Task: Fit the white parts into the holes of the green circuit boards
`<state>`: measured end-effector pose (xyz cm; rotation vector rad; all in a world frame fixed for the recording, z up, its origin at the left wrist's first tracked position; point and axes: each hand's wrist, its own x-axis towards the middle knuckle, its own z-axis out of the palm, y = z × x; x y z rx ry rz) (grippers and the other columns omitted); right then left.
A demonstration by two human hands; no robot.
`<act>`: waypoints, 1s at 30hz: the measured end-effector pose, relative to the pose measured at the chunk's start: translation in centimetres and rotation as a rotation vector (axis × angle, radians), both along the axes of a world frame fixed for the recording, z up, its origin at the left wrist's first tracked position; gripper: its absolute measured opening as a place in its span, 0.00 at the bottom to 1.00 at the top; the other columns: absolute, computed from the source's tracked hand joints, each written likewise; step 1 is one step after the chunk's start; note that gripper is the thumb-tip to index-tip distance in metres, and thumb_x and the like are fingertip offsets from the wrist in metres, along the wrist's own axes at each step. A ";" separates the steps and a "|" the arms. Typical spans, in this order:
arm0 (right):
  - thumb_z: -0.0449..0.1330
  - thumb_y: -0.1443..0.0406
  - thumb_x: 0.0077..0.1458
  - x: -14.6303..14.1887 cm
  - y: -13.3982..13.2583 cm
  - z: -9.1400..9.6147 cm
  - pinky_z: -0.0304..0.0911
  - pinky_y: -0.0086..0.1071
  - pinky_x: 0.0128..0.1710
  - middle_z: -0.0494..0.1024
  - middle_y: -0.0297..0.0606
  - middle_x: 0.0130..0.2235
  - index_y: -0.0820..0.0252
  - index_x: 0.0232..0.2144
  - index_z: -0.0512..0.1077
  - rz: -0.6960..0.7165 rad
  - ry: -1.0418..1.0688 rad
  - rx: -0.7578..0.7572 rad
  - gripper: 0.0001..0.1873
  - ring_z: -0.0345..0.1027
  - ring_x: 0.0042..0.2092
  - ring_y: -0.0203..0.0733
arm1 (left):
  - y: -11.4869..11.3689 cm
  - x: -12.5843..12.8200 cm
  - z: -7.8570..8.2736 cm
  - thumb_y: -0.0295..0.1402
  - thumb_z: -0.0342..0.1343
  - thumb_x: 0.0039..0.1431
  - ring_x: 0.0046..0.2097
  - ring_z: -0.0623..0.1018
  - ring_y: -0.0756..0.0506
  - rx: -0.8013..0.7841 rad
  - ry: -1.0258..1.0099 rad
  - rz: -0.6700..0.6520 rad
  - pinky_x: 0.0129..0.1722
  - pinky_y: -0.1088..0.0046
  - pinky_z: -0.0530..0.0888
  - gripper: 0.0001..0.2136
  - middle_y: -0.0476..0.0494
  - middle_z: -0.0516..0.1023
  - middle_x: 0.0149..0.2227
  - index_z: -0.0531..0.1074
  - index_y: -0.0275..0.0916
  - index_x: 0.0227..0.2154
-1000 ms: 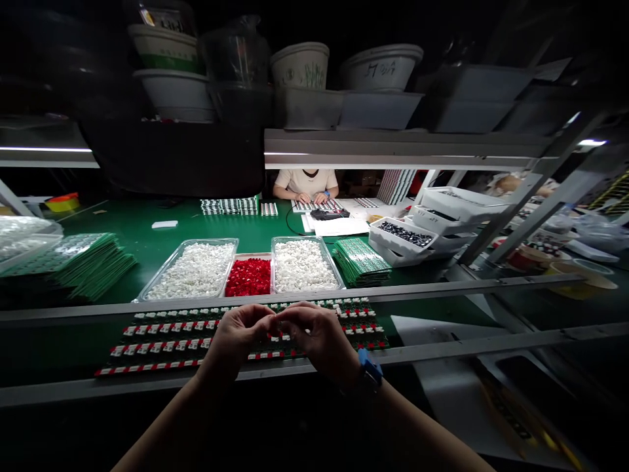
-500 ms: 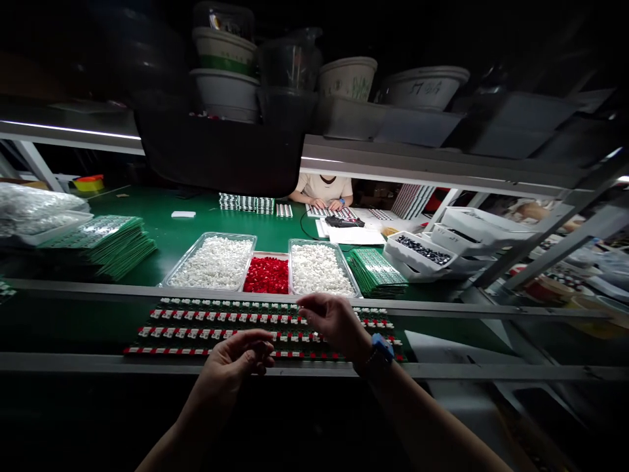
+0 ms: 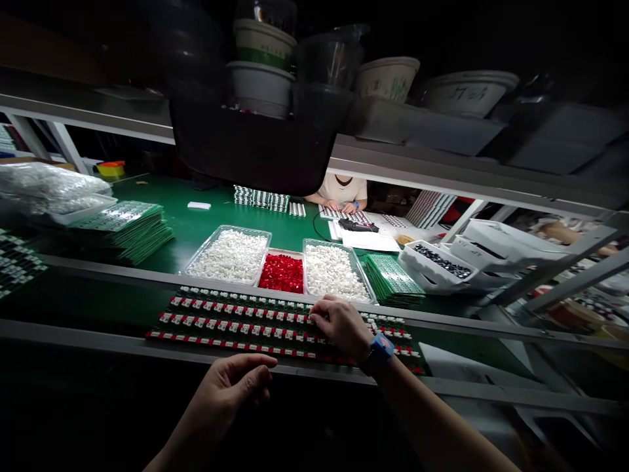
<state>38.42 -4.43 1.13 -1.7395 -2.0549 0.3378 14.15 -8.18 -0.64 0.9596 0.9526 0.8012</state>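
Atop populated circuit boards [image 3: 236, 321], right hand [image 3: 341, 326] resting; left hand [image 3: 223, 393] below, apart.

Left hand [image 3: 221, 392]: bare, ungloved
Right hand [image 3: 341, 326]: bare, ungloved
Right wrist: black band [image 3: 372, 362] carrying a bright blue rectangular piece [image 3: 382, 345]

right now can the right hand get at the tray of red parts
Probably yes. The right hand rests on the rows of circuit boards, close to the tray of red parts. It would need to cross the grey metal rail in front of the trays, but nothing else appears to block the way.
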 end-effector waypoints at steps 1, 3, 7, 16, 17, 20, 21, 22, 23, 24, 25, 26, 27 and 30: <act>0.57 0.68 0.55 0.0 0.0 0.0 0.61 0.29 0.37 0.74 0.38 0.33 0.61 0.30 0.76 0.002 -0.001 0.003 0.08 0.68 0.33 0.36 | 0.0 -0.1 -0.1 0.43 0.68 0.42 0.24 0.74 0.51 0.005 0.007 0.012 0.25 0.79 0.68 0.18 0.46 0.77 0.22 0.80 0.35 0.33; 0.57 0.68 0.54 0.1 0.2 -0.1 0.61 0.29 0.37 0.74 0.37 0.34 0.61 0.30 0.76 0.005 -0.001 0.004 0.07 0.67 0.33 0.36 | 0.0 -0.3 -0.2 0.42 0.67 0.43 0.25 0.75 0.50 0.025 0.029 0.024 0.24 0.78 0.69 0.17 0.44 0.79 0.23 0.80 0.35 0.33; 0.59 0.69 0.53 0.3 0.5 0.0 0.60 0.29 0.37 0.75 0.37 0.33 0.61 0.29 0.76 0.020 0.017 -0.011 0.05 0.67 0.33 0.36 | 0.1 -0.4 -0.1 0.41 0.66 0.44 0.27 0.78 0.46 0.033 0.031 0.006 0.25 0.75 0.72 0.16 0.42 0.80 0.27 0.79 0.35 0.33; 0.60 0.70 0.52 0.4 1.0 0.4 0.60 0.28 0.36 0.76 0.37 0.31 0.61 0.29 0.78 0.071 0.011 -0.041 0.06 0.68 0.33 0.36 | -0.1 0.3 0.4 0.40 0.68 0.42 0.32 0.81 0.42 -0.024 0.022 -0.006 0.29 0.73 0.75 0.18 0.40 0.82 0.31 0.77 0.36 0.35; 0.60 0.70 0.52 0.5 0.9 0.5 0.60 0.28 0.37 0.77 0.37 0.32 0.61 0.29 0.79 0.077 0.016 -0.033 0.06 0.69 0.33 0.36 | 0.0 0.4 0.3 0.40 0.68 0.42 0.33 0.81 0.42 -0.018 0.025 -0.007 0.29 0.73 0.75 0.17 0.40 0.82 0.31 0.77 0.36 0.34; 0.59 0.70 0.54 1.2 0.5 0.8 0.61 0.28 0.37 0.78 0.37 0.32 0.60 0.30 0.79 0.080 0.019 0.004 0.09 0.69 0.33 0.35 | 0.4 0.5 0.2 0.40 0.69 0.41 0.32 0.80 0.43 0.036 0.057 -0.030 0.29 0.74 0.74 0.14 0.40 0.82 0.30 0.79 0.36 0.30; 0.59 0.70 0.54 1.6 0.2 1.0 0.61 0.27 0.36 0.78 0.37 0.32 0.60 0.31 0.80 0.079 0.012 0.008 0.09 0.69 0.32 0.35 | 0.6 0.5 0.2 0.39 0.69 0.40 0.31 0.80 0.43 0.063 0.075 -0.038 0.29 0.74 0.74 0.14 0.40 0.82 0.29 0.79 0.36 0.29; 0.59 0.70 0.53 2.0 -0.2 1.2 0.60 0.27 0.35 0.77 0.37 0.32 0.59 0.31 0.80 0.086 0.001 0.003 0.09 0.69 0.32 0.35 | 0.9 0.6 0.2 0.39 0.68 0.40 0.30 0.79 0.45 0.091 0.096 -0.048 0.28 0.75 0.73 0.13 0.41 0.81 0.28 0.80 0.36 0.28; 0.59 0.70 0.52 2.4 -0.6 1.4 0.60 0.27 0.34 0.77 0.36 0.31 0.59 0.31 0.80 0.101 -0.013 -0.009 0.09 0.69 0.31 0.35 | 1.2 0.7 0.3 0.39 0.68 0.41 0.28 0.79 0.46 0.121 0.119 -0.057 0.27 0.76 0.73 0.13 0.42 0.81 0.26 0.80 0.36 0.29; 0.60 0.71 0.51 2.8 -1.0 1.6 0.60 0.27 0.34 0.77 0.35 0.31 0.58 0.32 0.80 0.122 -0.026 -0.026 0.09 0.69 0.31 0.35 | 1.6 0.9 0.4 0.39 0.67 0.41 0.27 0.78 0.47 0.151 0.142 -0.071 0.27 0.76 0.72 0.13 0.42 0.80 0.25 0.80 0.36 0.29; 0.60 0.71 0.50 3.2 -1.5 1.7 0.60 0.26 0.33 0.77 0.35 0.31 0.57 0.32 0.80 0.144 -0.037 -0.042 0.09 0.69 0.31 0.35 | 2.1 1.1 0.6 0.39 0.67 0.42 0.26 0.77 0.47 0.184 0.167 -0.083 0.27 0.76 0.72 0.13 0.43 0.80 0.24 0.81 0.36 0.30; 0.61 0.71 0.50 3.4 -1.8 1.7 0.60 0.26 0.33 0.77 0.35 0.31 0.56 0.33 0.80 0.163 -0.045 -0.056 0.10 0.69 0.31 0.35 | 2.5 1.4 0.8 0.39 0.67 0.42 0.26 0.76 0.47 0.221 0.193 -0.095 0.27 0.75 0.72 0.13 0.43 0.79 0.23 0.81 0.36 0.30; 0.61 0.71 0.49 3.6 -2.2 1.7 0.59 0.26 0.33 0.77 0.35 0.32 0.56 0.33 0.80 0.174 -0.049 -0.064 0.10 0.69 0.31 0.35 | 3.0 1.8 1.0 0.38 0.66 0.42 0.25 0.76 0.47 0.259 0.220 -0.105 0.27 0.75 0.72 0.13 0.44 0.79 0.22 0.80 0.36 0.29; 0.62 0.68 0.49 3.7 -2.7 1.4 0.58 0.26 0.31 0.76 0.35 0.32 0.55 0.33 0.80 0.164 -0.053 -0.070 0.08 0.67 0.30 0.34 | 4.2 3.3 1.6 0.37 0.64 0.43 0.26 0.76 0.46 0.422 0.324 -0.127 0.26 0.75 0.71 0.10 0.44 0.79 0.24 0.80 0.36 0.28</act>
